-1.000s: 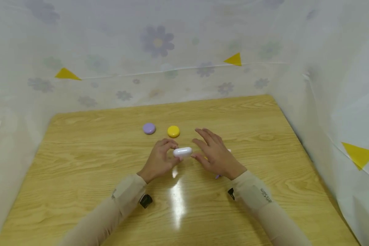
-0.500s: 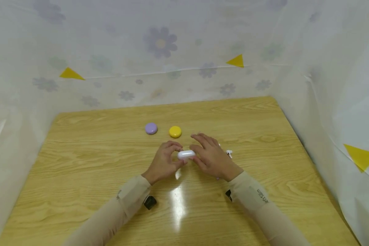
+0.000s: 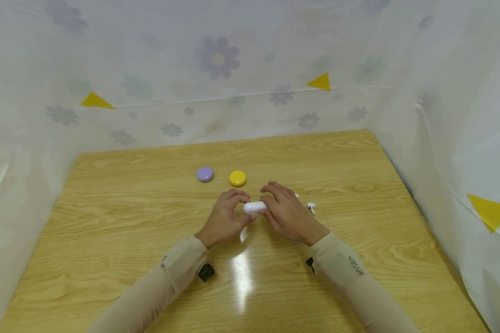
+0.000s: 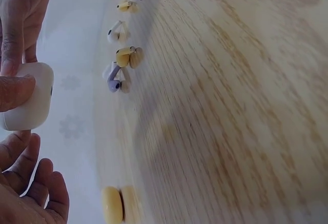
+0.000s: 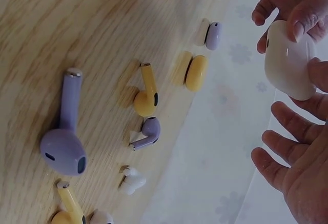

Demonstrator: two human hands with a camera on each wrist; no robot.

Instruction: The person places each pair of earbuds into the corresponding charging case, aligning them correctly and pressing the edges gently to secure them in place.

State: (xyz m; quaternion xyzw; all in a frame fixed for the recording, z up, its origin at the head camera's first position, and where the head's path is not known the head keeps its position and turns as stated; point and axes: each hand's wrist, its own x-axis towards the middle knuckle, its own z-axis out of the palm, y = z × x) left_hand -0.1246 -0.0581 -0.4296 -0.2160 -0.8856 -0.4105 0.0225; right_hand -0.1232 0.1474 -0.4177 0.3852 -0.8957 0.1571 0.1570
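Head view: the white earbud case [image 3: 254, 206] sits just above the middle of the tabletop [image 3: 108, 222], held between both hands. Its long axis runs left to right across the person. The left hand [image 3: 224, 218] pinches the case's left end with curled fingers and thumb; the right hand [image 3: 287, 212] closes on its right end, fingers curled over the top. Both hands are equally near, one at each end, so the case lies directly between them. Beyond them rest a purple round case [image 3: 205, 174] and a yellow round case [image 3: 237, 178], well apart from the grip, and a small white earbud [image 3: 310, 207] lies just right of the right hand.

Left wrist view: the white earbud case fills the left edge, the thumb pressed on its near face and fingers over its far side (a firm pinch, not a flat touch). Loose earbuds lie in a row farther along the tabletop, none touching the case.

Right wrist view: the case hangs at the upper right, clear of the wood, with fingertips from both sides on it. Below and left lie a purple earbud [image 5: 64, 142] and a yellow earbud [image 5: 146, 93], apart from both hands.
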